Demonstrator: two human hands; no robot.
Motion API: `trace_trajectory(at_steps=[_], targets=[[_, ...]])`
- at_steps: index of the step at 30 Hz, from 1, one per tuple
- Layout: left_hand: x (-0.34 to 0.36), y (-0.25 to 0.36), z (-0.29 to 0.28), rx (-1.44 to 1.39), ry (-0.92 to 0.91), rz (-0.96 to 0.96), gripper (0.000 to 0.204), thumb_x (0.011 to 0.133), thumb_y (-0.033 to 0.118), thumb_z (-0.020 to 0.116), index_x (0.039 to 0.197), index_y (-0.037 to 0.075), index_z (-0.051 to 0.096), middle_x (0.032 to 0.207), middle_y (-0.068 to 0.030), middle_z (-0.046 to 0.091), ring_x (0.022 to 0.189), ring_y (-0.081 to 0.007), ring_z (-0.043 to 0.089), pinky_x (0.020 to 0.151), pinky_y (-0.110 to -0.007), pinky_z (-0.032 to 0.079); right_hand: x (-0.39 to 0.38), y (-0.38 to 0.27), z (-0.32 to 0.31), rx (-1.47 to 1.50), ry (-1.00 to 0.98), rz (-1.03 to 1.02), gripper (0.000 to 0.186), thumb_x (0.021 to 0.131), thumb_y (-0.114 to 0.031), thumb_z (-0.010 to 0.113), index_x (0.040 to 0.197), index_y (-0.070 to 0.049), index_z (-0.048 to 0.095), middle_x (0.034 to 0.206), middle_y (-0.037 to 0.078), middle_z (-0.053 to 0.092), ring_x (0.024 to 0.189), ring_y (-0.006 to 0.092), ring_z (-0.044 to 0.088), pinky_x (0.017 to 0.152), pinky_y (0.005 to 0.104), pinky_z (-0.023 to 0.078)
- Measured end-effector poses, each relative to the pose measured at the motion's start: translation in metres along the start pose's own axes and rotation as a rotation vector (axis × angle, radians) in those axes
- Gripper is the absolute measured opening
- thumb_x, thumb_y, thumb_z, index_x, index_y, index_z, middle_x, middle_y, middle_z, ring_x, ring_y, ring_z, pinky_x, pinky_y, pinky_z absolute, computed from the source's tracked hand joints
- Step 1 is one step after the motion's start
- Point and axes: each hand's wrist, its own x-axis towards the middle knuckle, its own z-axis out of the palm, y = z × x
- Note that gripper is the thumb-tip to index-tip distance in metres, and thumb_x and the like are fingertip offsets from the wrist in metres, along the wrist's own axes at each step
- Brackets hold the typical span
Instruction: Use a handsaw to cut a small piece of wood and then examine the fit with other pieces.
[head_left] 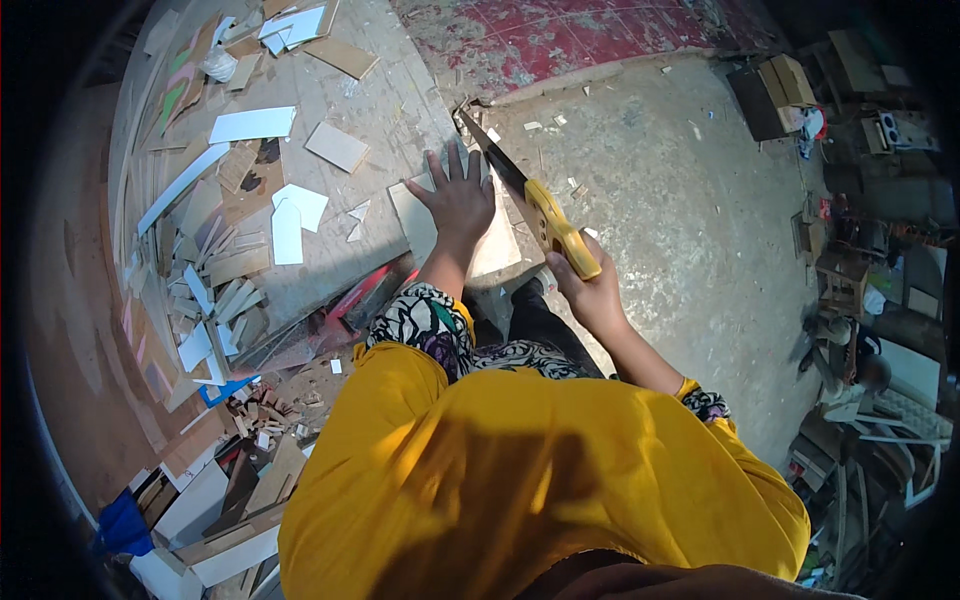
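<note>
The workbench [395, 120] fills the upper left of the frame, and its right-hand edge slants from top centre down toward the middle. Beyond that edge, bare concrete floor [690, 230] gives open room to the right of the saw, bounded at the top by a worn red surface [580, 30] and at the far right by stacked clutter [845, 280]. On the left there is less room: white pieces [253, 124] and wood offcuts [235, 263] crowd the bench top.

The handsaw [548, 222] is just right of upper centre, alongside the bench edge. Its long axis runs diagonally, the dark blade's tip pointing to the upper left and the yellow handle to the lower right. The blade passes close by the right side of a pale board [495, 252]; whether its teeth touch the board cannot be told.

The person's right hand [590, 292] is closed around the lower end of the handle. The left hand [460, 205] lies on the board with its fingers spread and straight, pointing toward the top of the frame, near the blade.
</note>
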Motion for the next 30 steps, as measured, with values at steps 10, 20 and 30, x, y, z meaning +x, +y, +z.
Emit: trace_trajectory(at_steps=[10, 20, 30], targets=[[0.005, 0.004, -0.003, -0.027, -0.028, 0.002, 0.050, 0.087, 0.039, 0.043, 0.135, 0.023, 0.038, 0.148, -0.0067, 0.023, 0.136, -0.0373, 0.014, 0.092, -0.075, 0.007, 0.055, 0.014, 0.028, -0.063, 0.048, -0.015, 0.018, 0.082, -0.014, 0.063, 0.088, 0.000, 0.054, 0.067, 0.009, 0.051, 0.061, 0.0165, 0.048, 0.059, 0.0319, 0.042], [0.001, 0.007, -0.008, -0.042, -0.013, 0.011, 0.048, 0.088, 0.038, 0.042, 0.133, 0.022, 0.040, 0.148, -0.0077, 0.023, 0.136, -0.0373, 0.013, 0.094, -0.075, 0.008, 0.055, 0.026, 0.035, -0.029, 0.063, -0.034, 0.019, 0.083, -0.015, 0.062, 0.093, -0.001, 0.056, 0.068, 0.008, 0.053, 0.065, 0.0137, 0.049, 0.062, 0.0297, 0.042], [0.002, 0.000, 0.002, -0.026, 0.030, -0.001, 0.048, 0.089, 0.040, 0.040, 0.134, 0.022, 0.040, 0.147, -0.0065, 0.025, 0.136, -0.0369, 0.013, 0.093, -0.076, 0.007, -0.002, 0.001, 0.008, 0.113, 0.019, 0.108, 0.017, 0.084, -0.013, 0.061, 0.090, 0.000, 0.054, 0.071, 0.003, 0.052, 0.068, 0.0107, 0.048, 0.062, 0.0269, 0.041]])
